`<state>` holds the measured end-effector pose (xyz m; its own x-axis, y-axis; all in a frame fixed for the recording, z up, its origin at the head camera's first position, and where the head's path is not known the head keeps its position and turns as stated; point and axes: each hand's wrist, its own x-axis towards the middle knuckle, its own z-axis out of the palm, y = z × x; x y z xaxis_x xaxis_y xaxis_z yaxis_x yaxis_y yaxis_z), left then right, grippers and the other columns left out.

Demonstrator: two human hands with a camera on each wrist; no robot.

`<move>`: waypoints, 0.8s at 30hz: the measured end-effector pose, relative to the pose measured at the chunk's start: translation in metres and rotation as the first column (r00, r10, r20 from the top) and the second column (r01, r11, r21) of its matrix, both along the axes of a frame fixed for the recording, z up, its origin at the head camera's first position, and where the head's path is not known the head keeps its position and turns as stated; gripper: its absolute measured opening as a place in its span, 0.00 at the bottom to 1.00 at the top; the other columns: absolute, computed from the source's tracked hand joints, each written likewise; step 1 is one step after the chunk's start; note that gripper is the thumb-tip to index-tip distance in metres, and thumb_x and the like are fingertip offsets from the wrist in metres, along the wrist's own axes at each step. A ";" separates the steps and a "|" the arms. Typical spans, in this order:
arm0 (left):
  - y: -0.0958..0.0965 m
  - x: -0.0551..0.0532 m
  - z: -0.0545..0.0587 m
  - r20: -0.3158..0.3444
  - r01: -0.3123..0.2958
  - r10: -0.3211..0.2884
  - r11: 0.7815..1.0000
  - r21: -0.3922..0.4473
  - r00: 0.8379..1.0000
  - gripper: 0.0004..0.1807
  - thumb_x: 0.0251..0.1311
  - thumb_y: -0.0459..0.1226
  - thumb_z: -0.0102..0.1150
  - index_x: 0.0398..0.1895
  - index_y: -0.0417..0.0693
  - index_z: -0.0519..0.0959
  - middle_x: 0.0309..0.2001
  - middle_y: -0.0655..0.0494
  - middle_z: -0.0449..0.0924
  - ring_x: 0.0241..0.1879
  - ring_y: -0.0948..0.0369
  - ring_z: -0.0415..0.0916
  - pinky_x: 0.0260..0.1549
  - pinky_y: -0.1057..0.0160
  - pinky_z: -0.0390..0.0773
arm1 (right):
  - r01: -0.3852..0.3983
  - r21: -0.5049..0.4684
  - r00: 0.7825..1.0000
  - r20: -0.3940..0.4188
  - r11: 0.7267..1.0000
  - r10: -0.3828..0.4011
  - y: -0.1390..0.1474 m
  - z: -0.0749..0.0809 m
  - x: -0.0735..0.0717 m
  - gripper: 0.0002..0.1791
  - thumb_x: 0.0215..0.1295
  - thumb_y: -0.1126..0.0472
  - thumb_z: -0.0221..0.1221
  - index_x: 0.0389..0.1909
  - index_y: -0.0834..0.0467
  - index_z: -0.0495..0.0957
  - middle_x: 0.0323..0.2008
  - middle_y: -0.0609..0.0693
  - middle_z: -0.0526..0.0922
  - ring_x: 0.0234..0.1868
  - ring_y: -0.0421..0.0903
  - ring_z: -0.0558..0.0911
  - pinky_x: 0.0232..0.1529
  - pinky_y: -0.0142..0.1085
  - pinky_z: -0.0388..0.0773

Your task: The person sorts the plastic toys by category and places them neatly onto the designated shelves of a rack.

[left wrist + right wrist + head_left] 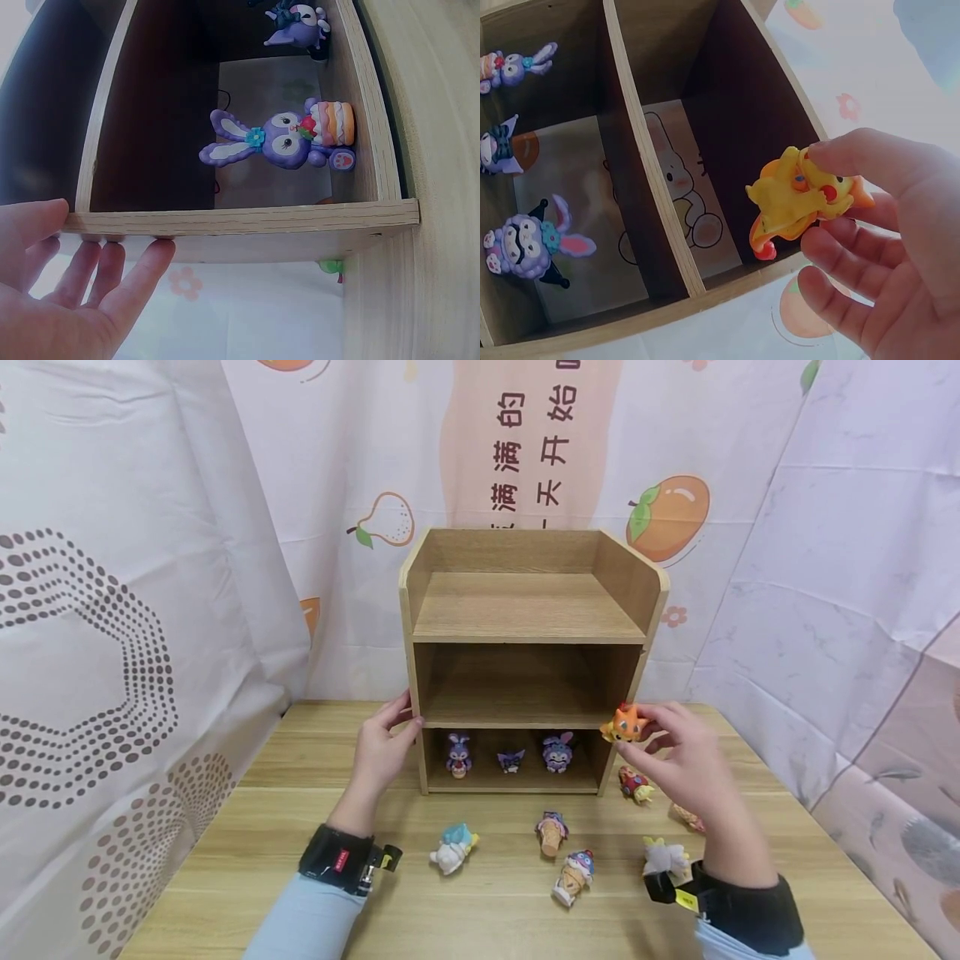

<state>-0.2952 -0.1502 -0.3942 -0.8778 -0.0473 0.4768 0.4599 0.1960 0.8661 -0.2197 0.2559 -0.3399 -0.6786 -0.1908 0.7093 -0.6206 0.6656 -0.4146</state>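
Beside the wooden shelf unit (528, 636) my left hand (385, 747) rests its straight fingers on the outer left side, thumb at the front edge. My right hand (682, 764) pinches a small toy figure (799, 199), yellow in an orange cat-eared hood, between thumb and fingers. It is at the unit's right front edge, level with the lower board. On the bottom shelf stand a purple rabbit figure (285, 141) with a cake, a small dark-purple figure (511, 761) and a long-eared purple figure (529, 244).
Before the unit lie a blue-and-white figure (454, 847) and two cone-shaped figures, one purple-topped (551, 833), one red-and-blue-topped (574, 877). On the right lie a red-and-yellow figure (635, 785), a tan piece (687, 817) and a grey-white figure (666, 857). Printed cloth (360, 610) hangs behind.
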 end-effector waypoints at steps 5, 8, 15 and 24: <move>0.001 -0.001 0.000 0.001 0.000 0.000 1.000 0.002 1.000 0.27 0.66 0.27 0.63 0.69 0.40 0.74 0.62 0.43 0.77 0.57 0.47 0.79 0.39 0.66 0.87 | -0.040 -0.013 0.999 -0.016 0.999 0.040 -0.006 0.000 -0.001 0.26 0.51 0.74 0.74 0.53 0.67 0.81 0.43 0.51 0.80 0.40 0.41 0.78 0.34 0.25 0.84; 0.000 -0.001 0.000 0.001 -0.004 0.004 1.000 -0.003 1.000 0.27 0.66 0.28 0.63 0.69 0.40 0.74 0.62 0.43 0.77 0.57 0.47 0.79 0.40 0.66 0.87 | -0.050 -0.017 0.999 -0.019 0.999 0.050 -0.010 -0.001 -0.002 0.26 0.51 0.73 0.74 0.54 0.66 0.80 0.42 0.50 0.80 0.41 0.39 0.77 0.35 0.25 0.84; 0.000 0.001 0.002 0.001 -0.006 0.006 1.000 -0.010 1.000 0.27 0.66 0.28 0.64 0.69 0.41 0.74 0.62 0.43 0.78 0.57 0.47 0.79 0.39 0.67 0.86 | -0.060 -0.035 0.998 -0.010 0.998 0.060 -0.016 -0.003 -0.006 0.27 0.52 0.72 0.74 0.55 0.64 0.81 0.41 0.50 0.80 0.41 0.42 0.78 0.37 0.25 0.84; 0.000 0.000 0.000 0.006 0.006 -0.006 1.000 0.007 1.000 0.27 0.66 0.29 0.65 0.69 0.40 0.74 0.62 0.42 0.77 0.57 0.46 0.79 0.39 0.67 0.86 | -0.061 -0.036 0.998 0.025 0.998 0.062 -0.027 -0.005 -0.015 0.26 0.55 0.71 0.73 0.55 0.65 0.80 0.42 0.51 0.81 0.41 0.45 0.81 0.39 0.29 0.85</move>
